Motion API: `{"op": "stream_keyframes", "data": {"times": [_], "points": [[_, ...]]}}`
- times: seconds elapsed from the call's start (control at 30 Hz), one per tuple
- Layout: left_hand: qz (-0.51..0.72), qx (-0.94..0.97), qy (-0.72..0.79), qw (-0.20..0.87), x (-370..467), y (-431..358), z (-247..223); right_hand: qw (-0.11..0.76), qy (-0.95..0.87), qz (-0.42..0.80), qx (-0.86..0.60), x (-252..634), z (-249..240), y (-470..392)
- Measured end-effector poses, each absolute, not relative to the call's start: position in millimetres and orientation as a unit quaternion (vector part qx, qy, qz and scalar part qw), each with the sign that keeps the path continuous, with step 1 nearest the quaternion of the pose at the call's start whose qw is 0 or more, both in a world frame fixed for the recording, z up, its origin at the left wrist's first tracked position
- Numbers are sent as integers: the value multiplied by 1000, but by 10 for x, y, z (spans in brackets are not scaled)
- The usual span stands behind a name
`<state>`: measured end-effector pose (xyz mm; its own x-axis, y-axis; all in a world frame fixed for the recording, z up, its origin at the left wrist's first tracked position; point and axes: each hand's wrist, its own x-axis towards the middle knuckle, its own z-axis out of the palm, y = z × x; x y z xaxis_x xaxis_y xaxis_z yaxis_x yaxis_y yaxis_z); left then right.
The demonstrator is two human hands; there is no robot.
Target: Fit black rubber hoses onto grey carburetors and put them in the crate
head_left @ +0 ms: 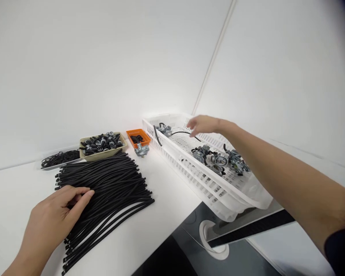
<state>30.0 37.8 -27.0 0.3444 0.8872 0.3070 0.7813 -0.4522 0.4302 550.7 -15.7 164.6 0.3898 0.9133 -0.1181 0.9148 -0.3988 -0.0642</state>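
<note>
Tubes [109,180] beneath left hand [54,214].

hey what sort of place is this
Probably a parts assembly area: black tubes laid out in a pile, a white basket of metal carburetor-like parts, and a tan tray of small fittings.

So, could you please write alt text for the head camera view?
A person's right hand hangs over a white basket holding metal parts; the left hand is at a pile of black tubes on a white table. Beyond the tubes stand a tan tray and an orange basket.
</note>
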Motion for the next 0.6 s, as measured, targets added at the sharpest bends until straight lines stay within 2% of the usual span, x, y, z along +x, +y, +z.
{"op": "stream_keyframes", "data": {"times": [0.07,0.1,0.17,0.3,0.43,0.6], "points": [[265,811,512,102,349,307,-195,-106,639,-61,760,5004,1794,6],[275,809,510,101,370,279,-173,-121,666,-66,733,4727,1785,110],[290,807,505,101,400,243,-150,-87,665,-94,736,4189,1594,346],[306,806,495,107,416,225,-135,-51,603,-106,789,3521,818,754],[306,809,488,119,425,213,-105,-89,529,-66,841,3461,227,941],[309,811,482,124,443,198,-86,-112,515,-43,849,3608,56,974]]}}
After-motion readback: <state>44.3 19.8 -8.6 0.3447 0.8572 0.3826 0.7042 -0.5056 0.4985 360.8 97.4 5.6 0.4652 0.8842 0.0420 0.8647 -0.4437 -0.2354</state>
